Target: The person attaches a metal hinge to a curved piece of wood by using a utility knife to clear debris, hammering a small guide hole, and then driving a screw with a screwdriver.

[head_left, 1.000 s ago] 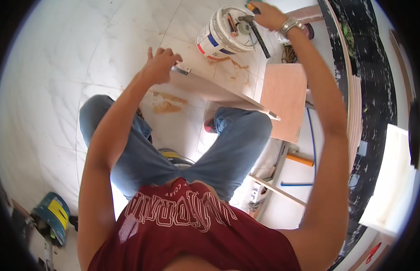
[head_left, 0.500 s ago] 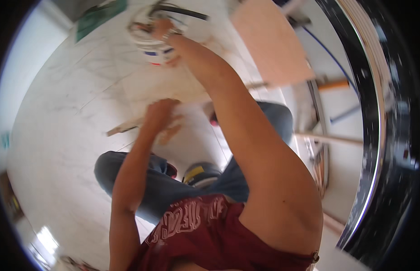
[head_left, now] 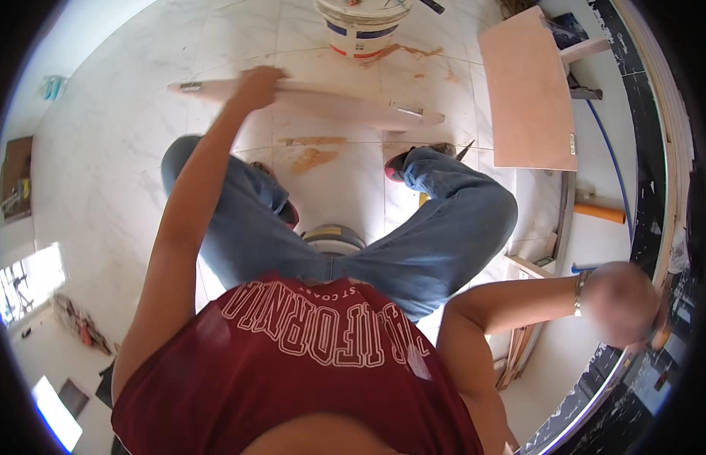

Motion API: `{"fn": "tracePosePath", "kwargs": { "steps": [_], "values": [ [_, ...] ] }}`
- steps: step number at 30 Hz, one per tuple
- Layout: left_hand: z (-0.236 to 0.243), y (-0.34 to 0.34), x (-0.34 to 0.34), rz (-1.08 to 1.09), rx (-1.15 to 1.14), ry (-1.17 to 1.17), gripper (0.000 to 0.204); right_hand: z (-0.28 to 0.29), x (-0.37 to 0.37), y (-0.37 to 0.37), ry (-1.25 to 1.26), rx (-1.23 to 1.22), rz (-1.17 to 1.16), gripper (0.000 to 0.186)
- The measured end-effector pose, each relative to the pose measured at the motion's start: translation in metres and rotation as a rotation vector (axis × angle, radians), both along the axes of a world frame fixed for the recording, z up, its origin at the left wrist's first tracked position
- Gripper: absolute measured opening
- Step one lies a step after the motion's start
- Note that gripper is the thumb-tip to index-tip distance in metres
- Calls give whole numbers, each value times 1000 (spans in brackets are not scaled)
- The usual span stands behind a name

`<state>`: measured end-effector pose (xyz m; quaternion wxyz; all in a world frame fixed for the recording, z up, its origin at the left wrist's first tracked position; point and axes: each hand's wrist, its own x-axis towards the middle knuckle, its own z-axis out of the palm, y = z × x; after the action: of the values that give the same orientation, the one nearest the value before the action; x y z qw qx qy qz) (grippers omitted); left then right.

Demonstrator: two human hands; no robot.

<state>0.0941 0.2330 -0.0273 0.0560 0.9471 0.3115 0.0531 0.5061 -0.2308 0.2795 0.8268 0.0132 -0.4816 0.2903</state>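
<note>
My left hand [head_left: 258,88] is closed on a long, narrow wooden board [head_left: 338,105], a little left of its middle. The board lies crosswise in front of my knees, tilted slightly down toward its right end, and its pale face is partly blurred. Far out to the right, my right hand [head_left: 620,305] is at the black, white-speckled ledge [head_left: 649,254]. That hand is smeared, so its fingers and anything in them cannot be made out. A white bucket [head_left: 366,38] with blue and red marks stands on the tiles beyond the board.
A flat wooden panel [head_left: 529,98] leans at the far right, with wood strips and an orange tube [head_left: 600,212] nearby. Brown crumbs [head_left: 313,158] lie on the tiled floor between my feet. I sit on a round dark container [head_left: 334,238].
My right hand has left the bucket and swung across to the ledge on the right. My left hand stays at the board, which now lies farther forward in the shifted view.
</note>
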Motion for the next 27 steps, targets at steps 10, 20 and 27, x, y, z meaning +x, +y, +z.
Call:
{"fn": "tracePosePath", "kwargs": {
  "steps": [10, 20, 27],
  "values": [
    [33, -105, 190, -156, -251, -70, 48, -37, -2, 64, 204, -680, -245, 20],
    [34, -64, 170, -63, -383, 13, 49, -292, -35, 213, -311, -1505, -299, 44],
    [33, -47, 177, -158, -629, -322, 37, -291, -42, 238, -375, -1634, -428, 35]
  ]
}}
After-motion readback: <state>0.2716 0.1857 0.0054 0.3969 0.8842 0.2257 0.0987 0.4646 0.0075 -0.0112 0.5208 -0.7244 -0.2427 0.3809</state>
